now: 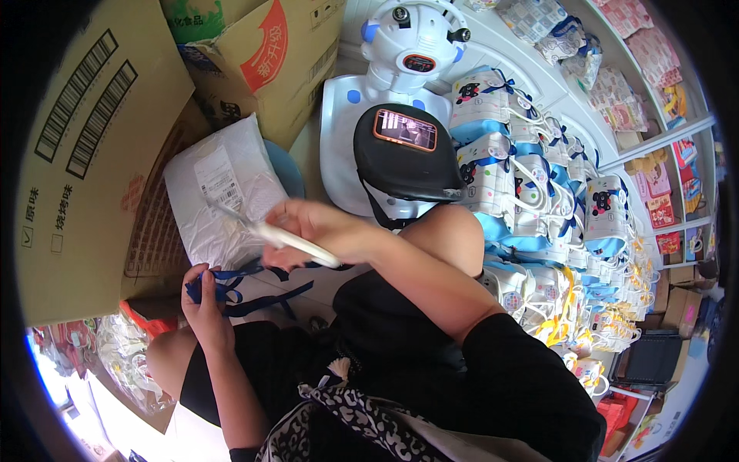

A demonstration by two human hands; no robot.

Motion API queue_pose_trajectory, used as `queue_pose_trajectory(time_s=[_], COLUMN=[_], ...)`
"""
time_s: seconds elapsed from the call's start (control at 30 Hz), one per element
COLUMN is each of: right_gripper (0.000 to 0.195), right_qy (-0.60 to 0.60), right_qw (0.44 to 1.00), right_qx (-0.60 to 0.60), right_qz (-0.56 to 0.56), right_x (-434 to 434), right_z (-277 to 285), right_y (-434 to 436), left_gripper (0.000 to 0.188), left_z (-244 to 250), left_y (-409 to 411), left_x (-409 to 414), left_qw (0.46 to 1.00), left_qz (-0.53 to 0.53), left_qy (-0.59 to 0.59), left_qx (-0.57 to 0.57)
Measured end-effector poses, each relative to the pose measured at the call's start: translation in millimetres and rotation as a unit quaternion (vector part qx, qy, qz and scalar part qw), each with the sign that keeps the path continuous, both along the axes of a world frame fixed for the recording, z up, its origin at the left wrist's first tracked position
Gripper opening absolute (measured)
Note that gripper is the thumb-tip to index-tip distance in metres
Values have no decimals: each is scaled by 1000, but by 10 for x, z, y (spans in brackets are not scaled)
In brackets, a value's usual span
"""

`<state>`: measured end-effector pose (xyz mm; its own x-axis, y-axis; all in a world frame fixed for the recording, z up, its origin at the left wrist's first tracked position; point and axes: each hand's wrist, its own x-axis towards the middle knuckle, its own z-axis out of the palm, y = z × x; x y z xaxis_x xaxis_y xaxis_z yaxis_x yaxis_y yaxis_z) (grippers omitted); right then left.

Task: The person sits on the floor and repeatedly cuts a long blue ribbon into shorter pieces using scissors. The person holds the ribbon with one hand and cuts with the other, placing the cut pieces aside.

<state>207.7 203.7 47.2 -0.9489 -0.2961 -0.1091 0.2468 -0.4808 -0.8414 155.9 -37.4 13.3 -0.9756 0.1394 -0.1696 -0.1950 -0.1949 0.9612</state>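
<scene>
My left hand [205, 309] pinches a bunch of navy blue ribbon [260, 305] between thumb and fingers, and loose ends of it hang to the right. Blurred by motion, my right hand [317, 228] grips white-handled scissors [300, 245], whose metal blades point up and left. Behind the blades lies a white plastic-wrapped parcel [186, 173] bearing a printed label. The scissors appear in front of the parcel; whether they touch it I cannot tell.
Large cardboard boxes [133, 34] stand at the left and back. Ahead is a white ride-on toy car [338, 133] with a black seat [398, 167] carrying a phone [406, 130]. Rows of white gift bags with bows [488, 164] fill the right, beside shelves [664, 130] of packaged goods.
</scene>
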Motion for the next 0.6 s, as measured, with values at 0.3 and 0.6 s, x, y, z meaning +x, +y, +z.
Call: queue_pose_trajectory(time_s=[0.3, 0.6], right_gripper=[40, 42], right_qy=[-46, -42], right_qw=[976, 973], right_qx=[-1, 2], right_qz=[212, 226], right_x=[327, 324], right_z=[-382, -421], right_y=[-321, -347], left_gripper=[11, 12], left_z=[-3, -31], left_y=[-50, -126], left_x=[7, -10], left_qw=[998, 997], left_qz=[-21, -70], left_qy=[-27, 10], left_qx=[48, 34])
